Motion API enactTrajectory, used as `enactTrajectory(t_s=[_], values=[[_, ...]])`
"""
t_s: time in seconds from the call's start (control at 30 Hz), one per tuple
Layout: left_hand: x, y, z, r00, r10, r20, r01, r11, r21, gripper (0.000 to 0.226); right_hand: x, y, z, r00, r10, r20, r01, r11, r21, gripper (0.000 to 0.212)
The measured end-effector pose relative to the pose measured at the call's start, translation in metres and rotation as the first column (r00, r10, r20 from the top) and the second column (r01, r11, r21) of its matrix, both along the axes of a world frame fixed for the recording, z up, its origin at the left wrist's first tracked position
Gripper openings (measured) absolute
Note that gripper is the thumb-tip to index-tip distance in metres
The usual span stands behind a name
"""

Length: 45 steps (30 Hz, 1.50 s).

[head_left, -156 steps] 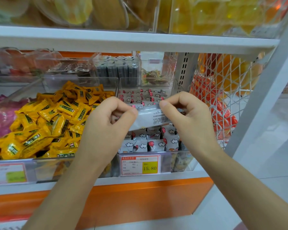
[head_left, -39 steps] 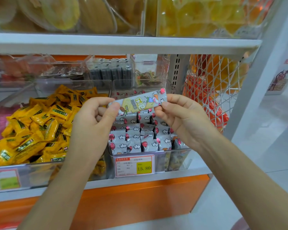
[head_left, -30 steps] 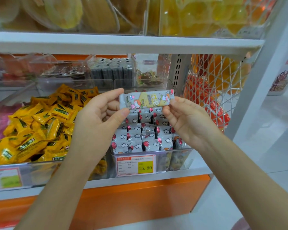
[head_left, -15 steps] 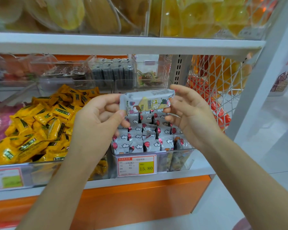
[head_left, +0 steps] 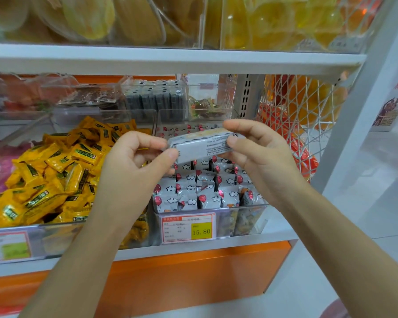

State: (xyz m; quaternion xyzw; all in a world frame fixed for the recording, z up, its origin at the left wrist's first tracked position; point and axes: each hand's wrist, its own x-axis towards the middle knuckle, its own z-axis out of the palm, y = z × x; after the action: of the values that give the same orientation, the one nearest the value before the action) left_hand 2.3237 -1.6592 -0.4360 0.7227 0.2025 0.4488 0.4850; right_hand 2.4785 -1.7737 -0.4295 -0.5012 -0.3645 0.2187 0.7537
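**Holding a Snack Packet Above Its Bin**

The grey snack packet (head_left: 202, 146) hangs level in the air. The left hand (head_left: 136, 164) and right hand (head_left: 260, 157) each have curled fingers (head_left: 147, 143) clamped on one end. Its back print is too blurred to read. Below it sits a clear bin (head_left: 257, 216) of cloud-patterned packets. The bin's price tag (head_left: 189, 228) reads 15.80.

Ahead of you stood one white shelf unit, with upper board (head_left: 170, 61) and slanted side post (head_left: 352, 138). An orange base panel (head_left: 193, 278) sat below. Clear bins held stock, one of yellow-wrapped sweets (head_left: 51, 175). A white wire mesh basket (head_left: 308, 104) was at your right. Floor (head_left: 377, 191) pale and glossy; light bright and even.
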Motion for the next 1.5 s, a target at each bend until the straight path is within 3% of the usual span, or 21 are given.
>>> enactTrajectory(t_s=[0.27, 0.57, 0.77, 0.83, 0.97, 1.07, 1.23, 1.37, 1.5], values=[[0.001, -0.004, 0.000, 1.000, 0.015, -0.014, -0.014, 0.996, 0.090, 0.023, -0.003, 0.001, -0.003, 0.980, -0.092, 0.174, 0.108, 0.991, -0.085, 0.020], [0.002, -0.008, 0.001, 0.987, 0.125, -0.098, -0.101, 0.969, 0.224, 0.009, -0.011, 0.003, -0.007, 0.905, -0.216, 0.366, 0.265, 0.960, -0.089, 0.018], [0.002, -0.005, 0.000, 0.964, 0.245, -0.100, -0.208, 0.934, 0.289, 0.029, -0.015, 0.005, -0.008, 0.903, -0.167, 0.396, 0.228, 0.967, -0.113, 0.014], [0.002, -0.004, -0.001, 0.960, 0.259, -0.102, -0.223, 0.935, 0.277, 0.033, -0.013, 0.005, -0.007, 0.934, -0.078, 0.348, 0.129, 0.983, -0.127, 0.006], [0.001, 0.001, 0.001, 0.967, 0.236, -0.101, -0.215, 0.959, 0.186, 0.033, -0.008, 0.005, -0.009, 0.961, 0.077, 0.266, -0.039, 0.989, -0.144, 0.042], [0.002, 0.004, 0.002, 0.970, 0.193, -0.149, -0.147, 0.950, 0.277, 0.022, -0.004, 0.006, -0.010, 0.971, 0.031, 0.236, -0.005, 0.994, -0.109, 0.036], [0.012, 0.014, -0.002, 0.888, 0.305, -0.345, -0.021, 0.775, 0.631, 0.054, 0.006, 0.009, -0.009, 0.981, -0.111, 0.161, 0.126, 0.988, -0.087, 0.011], [0.021, 0.028, -0.012, 0.735, 0.431, -0.524, 0.018, 0.760, 0.650, 0.060, 0.019, 0.011, -0.003, 0.945, -0.285, 0.161, 0.300, 0.951, -0.078, 0.014], [0.027, 0.032, -0.016, 0.732, 0.382, -0.565, 0.034, 0.807, 0.590, 0.064, 0.029, 0.032, 0.010, 0.876, -0.375, 0.304, 0.426, 0.896, -0.122, 0.009]])
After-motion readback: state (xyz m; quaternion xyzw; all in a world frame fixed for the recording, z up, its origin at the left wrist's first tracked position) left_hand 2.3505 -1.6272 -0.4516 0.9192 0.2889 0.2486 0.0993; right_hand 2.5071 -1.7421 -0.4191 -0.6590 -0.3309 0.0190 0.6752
